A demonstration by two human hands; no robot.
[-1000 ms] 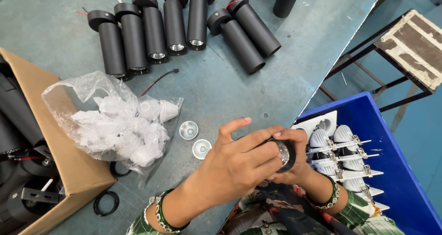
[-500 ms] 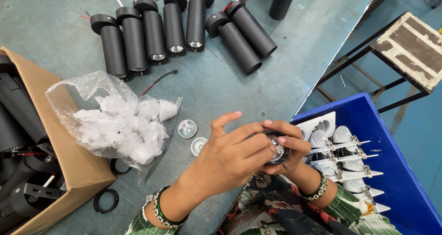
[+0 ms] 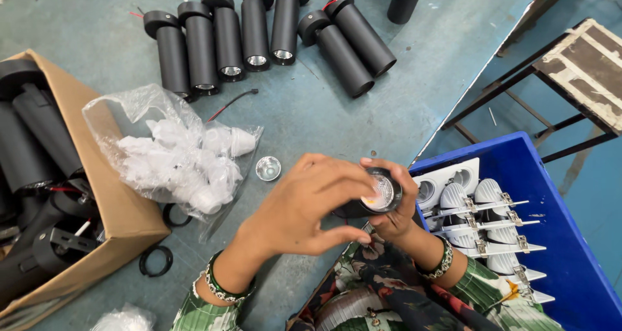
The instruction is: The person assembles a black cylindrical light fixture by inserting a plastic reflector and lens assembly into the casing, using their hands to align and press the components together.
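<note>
A grey-green painted counter [image 3: 311,117] fills most of the view from above. At its left edge an open brown cardboard box [image 3: 110,195] holds black cylindrical lamp housings lying on their sides, with red wires and black brackets among them. At lower right, off the counter's edge, a deep blue plastic crate [image 3: 570,253] holds white round lamp fittings with metal spring clips, stacked in rows. Along the top, seven finished black tube lamps [image 3: 259,29] lie side by side, lens ends toward the viewer. Beside the box, a clear plastic bag [image 3: 175,156] holds small white plastic cones.

Near the counter's front edge, the right hand [image 3: 398,211] grips a short black cylindrical lamp housing [image 3: 379,195] from behind, its open lens end facing up toward the camera and its long axis pointing up at the viewer. The left hand [image 3: 304,208] lies across it from the left, fingers curled closed, thumb and fingertips touching the housing's rim.

A small silver reflector cup [image 3: 267,168] sits loose just left of the hands. Two black rubber rings [image 3: 155,260] lie near the box.
</note>
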